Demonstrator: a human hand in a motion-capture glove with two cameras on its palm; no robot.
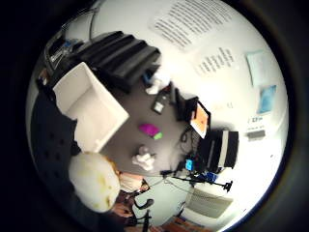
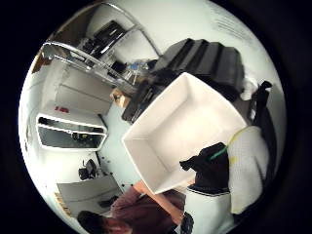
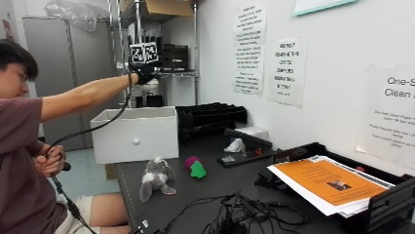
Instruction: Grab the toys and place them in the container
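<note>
Two toys [image 3: 174, 174] lie beside the container [image 3: 136, 134]; gloved hand [image 3: 144, 73] above grips a white toy [image 1: 94, 181].

Wall: white wall [image 3: 337, 87] with paper sheets [image 3: 250, 48] stuck on it.
Table: dark table [image 3: 214, 187] along that wall.
Shelf: metal shelf [image 3: 156, 39] at the back corner.
Cupboard: grey cupboard [image 3: 48, 73] behind.
Floor: pale floor [image 3: 84, 178].

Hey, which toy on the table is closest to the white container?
The grey plush rabbit. It sits just in front of the container, while the pink and green toy lies further along the table.
</note>
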